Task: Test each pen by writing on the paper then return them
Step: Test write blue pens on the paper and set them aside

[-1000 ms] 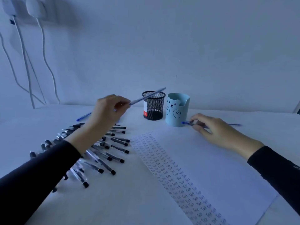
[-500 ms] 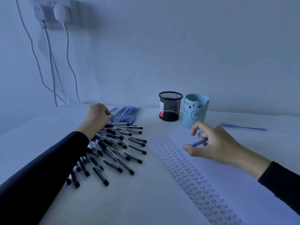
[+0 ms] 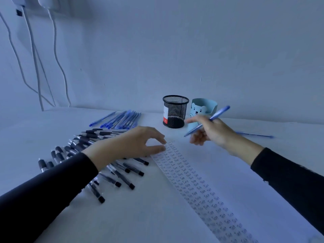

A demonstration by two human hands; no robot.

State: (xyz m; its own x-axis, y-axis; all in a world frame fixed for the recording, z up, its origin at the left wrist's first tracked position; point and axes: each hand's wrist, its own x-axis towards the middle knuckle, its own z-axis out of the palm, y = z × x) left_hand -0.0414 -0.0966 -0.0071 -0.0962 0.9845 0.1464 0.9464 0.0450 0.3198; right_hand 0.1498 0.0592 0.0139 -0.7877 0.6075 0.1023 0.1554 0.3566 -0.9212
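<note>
Now that the left hand (image 3: pixel 129 146) has been brought from the row of blue pens (image 3: pixel 122 120) to the white paper sheet (image 3: pixel 219 176), its spread fingers (image 3: pixel 160 138) are rested on the corner; just right of them, a slim blue plastic pen (image 3: pixel 207 122) is pinched in the right hand (image 3: pixel 216 133), judged ready for testing.

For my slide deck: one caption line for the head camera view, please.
Right hand holds a blue pen above the written-on paper; left hand at its edge.

Head camera, single view: wide-angle, worn by person; looked forward and down over table (image 3: pixel 140 221) toward wall (image 3: pixel 192 50); sat near, left hand (image 3: pixel 133 144) and right hand (image 3: pixel 213 132) mid-frame.
</note>
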